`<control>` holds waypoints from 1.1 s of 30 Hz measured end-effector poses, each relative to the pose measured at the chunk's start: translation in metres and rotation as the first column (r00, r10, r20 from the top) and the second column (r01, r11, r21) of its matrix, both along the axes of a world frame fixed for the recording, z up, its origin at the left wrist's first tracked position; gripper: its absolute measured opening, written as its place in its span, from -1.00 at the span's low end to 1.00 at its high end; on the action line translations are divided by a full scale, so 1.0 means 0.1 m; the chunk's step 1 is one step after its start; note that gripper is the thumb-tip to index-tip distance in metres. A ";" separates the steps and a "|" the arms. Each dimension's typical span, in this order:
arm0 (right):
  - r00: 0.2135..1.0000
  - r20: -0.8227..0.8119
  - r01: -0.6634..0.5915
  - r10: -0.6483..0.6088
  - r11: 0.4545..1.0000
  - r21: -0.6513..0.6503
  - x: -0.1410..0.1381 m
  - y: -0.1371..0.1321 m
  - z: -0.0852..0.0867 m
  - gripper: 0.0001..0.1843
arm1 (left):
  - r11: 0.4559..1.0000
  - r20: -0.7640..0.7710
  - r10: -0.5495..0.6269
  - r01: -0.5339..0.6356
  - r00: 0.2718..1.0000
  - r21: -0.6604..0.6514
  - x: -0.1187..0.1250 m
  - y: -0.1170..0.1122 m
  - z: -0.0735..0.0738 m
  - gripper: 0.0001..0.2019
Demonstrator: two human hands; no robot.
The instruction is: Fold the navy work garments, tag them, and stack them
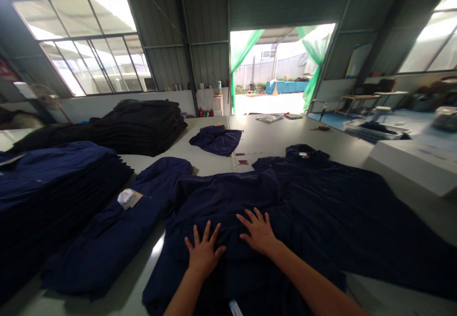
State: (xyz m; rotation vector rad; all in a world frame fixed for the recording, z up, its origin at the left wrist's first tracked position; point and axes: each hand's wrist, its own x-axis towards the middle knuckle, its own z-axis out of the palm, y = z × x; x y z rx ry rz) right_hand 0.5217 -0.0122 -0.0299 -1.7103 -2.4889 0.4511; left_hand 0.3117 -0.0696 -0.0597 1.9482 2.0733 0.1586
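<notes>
Both my hands lie flat on a dark navy garment [228, 202] spread on the white table [271, 137] in front of me. My left hand [203, 251] has its fingers spread on the cloth near the garment's middle. My right hand [259, 232] rests just to its right, fingers stretched out too. Neither hand grips anything. A second navy garment [342, 202] lies spread to the right, its collar pointing away from me. Another navy garment [110, 230] with a white tag [127, 198] lies to the left.
A tall stack of folded navy garments [46, 187] stands at the left, and a black stack [143, 123] behind it. A small folded navy piece [216, 140] lies farther back. A white box [414, 163] sits at the right edge. An open doorway [278, 78] is beyond.
</notes>
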 end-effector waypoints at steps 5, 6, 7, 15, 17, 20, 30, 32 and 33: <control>0.991 0.117 0.081 -0.061 0.982 -0.172 0.15 0.16 -0.26 -0.33 | 0.997 -0.018 0.022 -0.023 1.000 -0.074 -0.15 -0.03 -0.14 -0.31; 0.992 0.111 0.074 -0.055 0.982 -0.172 0.19 0.13 -0.25 -0.33 | 0.997 -0.001 0.013 -0.013 1.000 -0.070 -0.17 -0.07 -0.11 -0.30; 0.995 0.097 0.050 -0.035 0.986 -0.161 0.22 0.07 -0.22 -0.32 | 0.999 0.017 -0.004 0.004 1.000 -0.050 -0.19 -0.12 -0.08 -0.31; 0.908 -0.043 -0.393 0.418 0.809 -0.436 0.63 -0.74 0.15 0.07 | 0.873 0.220 -0.280 0.343 0.934 -0.347 -0.58 -0.78 0.25 -0.24; 0.881 0.006 -0.410 0.474 0.768 -0.492 0.67 -0.88 0.06 0.24 | 0.790 0.147 -0.293 0.325 0.945 -0.519 -0.50 -0.86 0.30 -0.10; 0.859 0.117 -0.390 0.498 0.787 -0.479 0.66 -0.94 -0.13 0.34 | 0.756 -0.021 -0.318 0.240 0.948 -0.609 -0.31 -0.90 0.34 0.10; 0.938 0.126 -0.278 0.322 0.919 -0.281 0.67 -0.57 -0.16 -0.01 | 0.931 -0.007 -0.241 0.230 0.970 -0.285 -0.38 -0.71 0.06 -0.12; 0.947 0.122 -0.253 0.296 0.925 -0.282 0.66 -0.56 -0.19 -0.04 | 0.958 0.003 -0.202 0.198 0.979 -0.208 -0.40 -0.68 -0.02 -0.15; 0.956 0.099 -0.243 0.277 0.932 -0.268 0.66 -0.57 -0.21 -0.07 | 0.969 0.014 -0.182 0.181 0.983 -0.170 -0.41 -0.68 -0.06 -0.18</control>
